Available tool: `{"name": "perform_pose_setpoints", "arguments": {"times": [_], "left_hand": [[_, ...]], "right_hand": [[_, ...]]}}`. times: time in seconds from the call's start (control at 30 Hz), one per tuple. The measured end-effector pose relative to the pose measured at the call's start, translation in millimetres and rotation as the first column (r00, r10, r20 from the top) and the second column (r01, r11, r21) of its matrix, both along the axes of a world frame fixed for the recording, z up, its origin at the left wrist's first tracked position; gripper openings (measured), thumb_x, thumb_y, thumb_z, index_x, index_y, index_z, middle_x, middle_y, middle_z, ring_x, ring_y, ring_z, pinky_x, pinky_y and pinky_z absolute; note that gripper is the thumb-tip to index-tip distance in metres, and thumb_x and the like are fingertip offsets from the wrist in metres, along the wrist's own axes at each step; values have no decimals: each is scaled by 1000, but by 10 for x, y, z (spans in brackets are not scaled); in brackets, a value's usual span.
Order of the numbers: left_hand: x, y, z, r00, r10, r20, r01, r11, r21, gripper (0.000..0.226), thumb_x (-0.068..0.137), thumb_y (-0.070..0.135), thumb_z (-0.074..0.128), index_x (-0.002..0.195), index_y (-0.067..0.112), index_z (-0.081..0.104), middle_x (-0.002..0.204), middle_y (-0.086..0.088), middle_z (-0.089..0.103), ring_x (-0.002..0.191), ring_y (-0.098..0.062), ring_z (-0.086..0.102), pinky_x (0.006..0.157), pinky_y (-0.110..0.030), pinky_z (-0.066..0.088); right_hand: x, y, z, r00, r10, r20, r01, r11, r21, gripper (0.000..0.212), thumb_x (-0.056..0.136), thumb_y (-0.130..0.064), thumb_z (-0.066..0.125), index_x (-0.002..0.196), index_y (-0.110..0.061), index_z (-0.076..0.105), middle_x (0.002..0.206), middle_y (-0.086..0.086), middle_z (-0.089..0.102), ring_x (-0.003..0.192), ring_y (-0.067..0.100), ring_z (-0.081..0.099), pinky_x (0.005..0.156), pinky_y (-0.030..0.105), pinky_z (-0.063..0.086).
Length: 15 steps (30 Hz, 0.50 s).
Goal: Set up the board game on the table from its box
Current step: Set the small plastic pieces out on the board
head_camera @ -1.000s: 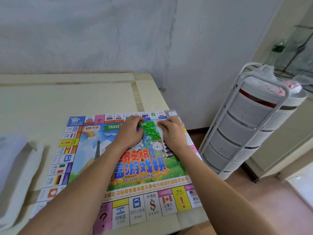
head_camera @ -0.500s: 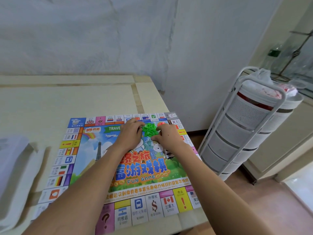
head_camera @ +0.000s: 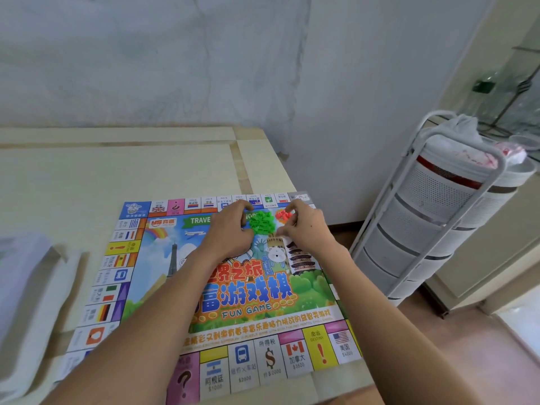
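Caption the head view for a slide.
Both hands, left and right, gather green pieces on the game board.

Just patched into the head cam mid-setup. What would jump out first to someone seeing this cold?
The colourful game board lies open on the pale table, near its right edge. On the board's far side sits a heap of green pieces between the left hand and right hand, with a few red pieces at the right hand's fingertips. A white tiered cart stands on the floor to the right.

Grey wall (head_camera: 175, 54), white tiered rack (head_camera: 432, 214)
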State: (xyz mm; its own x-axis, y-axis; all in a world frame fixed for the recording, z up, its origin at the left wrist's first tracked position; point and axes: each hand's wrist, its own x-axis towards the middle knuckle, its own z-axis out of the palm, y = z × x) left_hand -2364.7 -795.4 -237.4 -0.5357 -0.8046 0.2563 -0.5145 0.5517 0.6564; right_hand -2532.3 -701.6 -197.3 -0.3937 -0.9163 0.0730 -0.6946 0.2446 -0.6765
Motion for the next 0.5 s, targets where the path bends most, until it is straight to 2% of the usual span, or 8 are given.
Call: {"name": "perform_pose_setpoints", "arguments": {"times": [0.07,0.17,0.3,0.43,0.47,0.5], "left_hand": [[0,21,15,999,-12,41,13,1000,-8,45,74,18,58,118,20,50,73,8,45,68,-6,43,77,-36,35],[-3,20,16,995,-10,95,15,999,-48,47,79,19,65,121,20,46,74,9,43,70,-6,43,85,-39,36],[-7,14,3,996,-6,88,12,998,-68,42,80,22,65,118,22,46,73,9,44,69,-5,42,84,-40,37],[-9,30,14,997,-5,76,9,998,-61,40,80,20,65,116,22,47,72,9,44,68,-5,42,82,-38,36],[-13,36,20,998,-5,70,9,998,-54,39,80,17,63,115,22,47,72,9,44,68,-5,42,82,-38,35],[-12,38,26,998,-5,63,8,999,-47,39,80,14,61,115,22,47,72,8,44,67,-5,42,80,-38,34]], "right_hand": [[-98,20,-11,999,-51,-2,51,998,21,36,78,-10,77,106,-9,55,76,4,64,68,15,57,72,33,53],[-183,19,-32,994,-108,-9,109,994,31,31,85,-8,68,113,-6,56,81,3,62,73,18,56,70,30,51],[-190,-32,-4,980,-150,-132,157,987,42,24,95,-4,51,116,1,62,105,17,67,93,29,62,75,28,46],[-148,-137,-83,979,-111,-172,121,991,50,22,87,1,49,95,-8,68,104,16,63,96,30,58,78,29,44],[-127,-155,-111,979,-95,-181,106,993,51,23,85,0,51,97,-12,66,108,14,57,101,30,52,84,30,42],[-92,-171,-132,978,-92,-186,102,994,48,30,83,-4,53,109,-15,65,116,13,51,109,30,46,91,33,39]]}}
